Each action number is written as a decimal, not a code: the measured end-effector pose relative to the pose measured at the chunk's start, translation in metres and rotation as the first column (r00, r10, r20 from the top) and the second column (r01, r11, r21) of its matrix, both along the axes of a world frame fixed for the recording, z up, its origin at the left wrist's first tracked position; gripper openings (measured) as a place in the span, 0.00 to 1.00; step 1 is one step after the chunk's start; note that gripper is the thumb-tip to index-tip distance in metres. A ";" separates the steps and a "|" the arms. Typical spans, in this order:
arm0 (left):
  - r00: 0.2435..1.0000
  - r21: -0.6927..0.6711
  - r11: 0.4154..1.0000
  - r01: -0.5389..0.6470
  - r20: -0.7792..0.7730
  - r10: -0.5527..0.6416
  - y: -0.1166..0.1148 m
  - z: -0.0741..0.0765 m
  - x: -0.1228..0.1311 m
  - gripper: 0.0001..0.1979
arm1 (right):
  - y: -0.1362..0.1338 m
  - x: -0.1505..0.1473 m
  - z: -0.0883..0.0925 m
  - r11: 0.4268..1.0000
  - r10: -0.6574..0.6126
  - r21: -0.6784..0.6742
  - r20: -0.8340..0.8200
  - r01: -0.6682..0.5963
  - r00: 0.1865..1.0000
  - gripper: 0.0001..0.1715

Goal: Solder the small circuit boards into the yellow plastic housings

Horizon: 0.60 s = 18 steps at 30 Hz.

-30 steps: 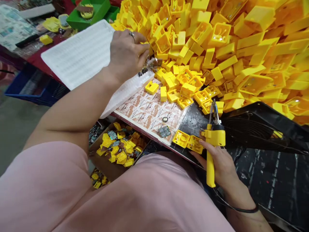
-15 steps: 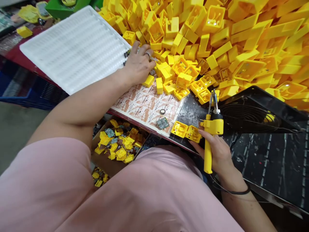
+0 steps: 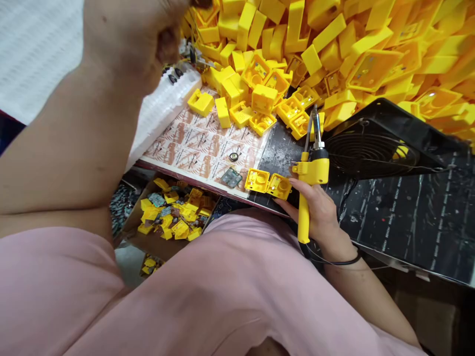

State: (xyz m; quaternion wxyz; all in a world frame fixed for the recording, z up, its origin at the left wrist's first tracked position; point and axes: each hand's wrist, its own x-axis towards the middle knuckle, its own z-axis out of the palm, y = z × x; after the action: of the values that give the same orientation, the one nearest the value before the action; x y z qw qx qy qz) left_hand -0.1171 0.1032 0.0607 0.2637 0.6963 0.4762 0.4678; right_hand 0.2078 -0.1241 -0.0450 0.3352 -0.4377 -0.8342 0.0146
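My right hand (image 3: pixel 319 210) is wrapped round the yellow handle of a trigger-type soldering iron (image 3: pixel 311 170), tip pointing up and away. Its thumb and a finger reach the edge of an open two-part yellow plastic case (image 3: pixel 269 183) on the bench edge. My left hand (image 3: pixel 137 34) is raised close to the camera at the upper left, over a white foam tray (image 3: pixel 159 111). Its fingers are blurred and partly beyond the frame, so its grip is hidden. Small black round parts (image 3: pixel 174 75) lie near it. A green circuit board (image 3: pixel 231 177) and a small round part (image 3: pixel 233 156) rest on printed paper.
A large heap of yellow plastic cases (image 3: pixel 334 49) fills the back. A black fan (image 3: pixel 371 148) stands at right on the black bench covering (image 3: pixel 408 222). Below the bench edge is a cardboard box (image 3: pixel 148 240) of yellow pieces and boards.
My left hand has risen from the heap's edge towards the camera. The foam tray has come nearer and further over the printed paper. My right hand still holds the soldering iron; the view has shifted.
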 end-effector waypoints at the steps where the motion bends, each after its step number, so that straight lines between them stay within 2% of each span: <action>1: 0.995 -0.027 0.997 0.069 0.067 -0.068 -0.018 0.003 0.013 0.16 | 0.000 -0.002 0.000 1.000 0.008 0.000 -0.006 -0.008 1.000 0.44; 3: 0.955 -0.270 0.924 0.271 0.199 -0.222 -0.047 0.004 0.035 0.11 | 0.001 -0.005 0.000 1.000 0.011 -0.001 -0.012 -0.011 1.000 0.44; 6: 0.848 -0.479 0.710 0.516 0.405 -0.344 -0.070 -0.009 0.052 0.11 | 0.001 -0.002 0.000 0.999 -0.031 0.015 -0.008 0.031 0.999 0.47; 8: 0.825 -0.568 0.598 0.566 0.393 -0.407 -0.073 -0.026 0.055 0.07 | 0.000 0.002 0.001 0.998 -0.053 0.026 0.004 0.053 0.999 0.47; 9: 0.831 -0.602 0.578 0.551 0.332 -0.446 -0.073 -0.035 0.055 0.06 | 0.000 0.004 0.001 0.999 -0.049 0.026 0.009 0.048 0.999 0.47; 11: 0.836 -0.624 0.606 0.493 0.148 -0.528 -0.072 -0.051 0.055 0.09 | -0.001 0.007 0.002 1.000 -0.019 0.013 0.010 0.019 1.000 0.46; 13: 0.801 -0.603 0.647 0.467 -0.021 -0.598 -0.071 -0.059 0.056 0.09 | -0.002 0.009 0.002 1.000 0.014 -0.008 -0.011 -0.014 1.000 0.47; 15: 0.745 -0.580 0.664 0.472 -0.139 -0.652 -0.070 -0.060 0.056 0.13 | -0.003 0.009 0.002 0.999 0.031 -0.022 -0.032 -0.032 0.999 0.47; 18: 0.634 -0.572 0.659 0.488 -0.286 -0.718 -0.068 -0.053 0.059 0.21 | -0.003 0.010 0.001 0.999 0.029 -0.031 -0.034 -0.031 0.999 0.47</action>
State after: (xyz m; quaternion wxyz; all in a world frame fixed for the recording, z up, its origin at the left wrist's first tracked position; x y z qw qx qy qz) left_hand -0.0582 0.0351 0.0079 0.4298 0.8318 0.3496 0.0339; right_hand 0.2180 -0.1276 -0.0440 0.3418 -0.4302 -0.8346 0.0403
